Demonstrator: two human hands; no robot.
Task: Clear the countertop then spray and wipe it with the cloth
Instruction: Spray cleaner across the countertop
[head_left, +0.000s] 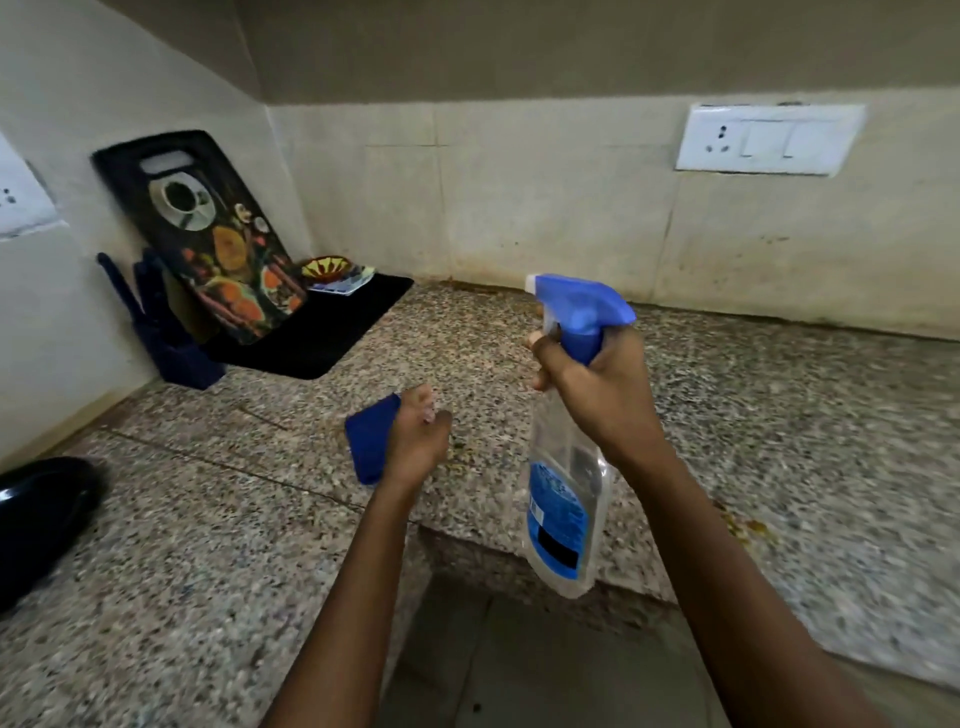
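My right hand (597, 395) grips the neck of a clear spray bottle (563, 499) with a blue trigger head and a blue label, a finger curled round the trigger. The nozzle points left and away, above the speckled granite countertop (779, 415). My left hand (418, 441) holds a folded blue cloth (370, 436) just above the counter, left of the bottle. Yellowish crumbs or stains lie on the counter at the right, near my right forearm.
In the back left corner a printed cutting board (208, 234) leans on the wall over a black mat (322, 332). A small colourful bowl (324, 267) sits on a plate there. A dark blue holder (171, 338) stands beside it. A black object (41, 519) lies at the left edge. A switch plate (769, 137) is on the wall.
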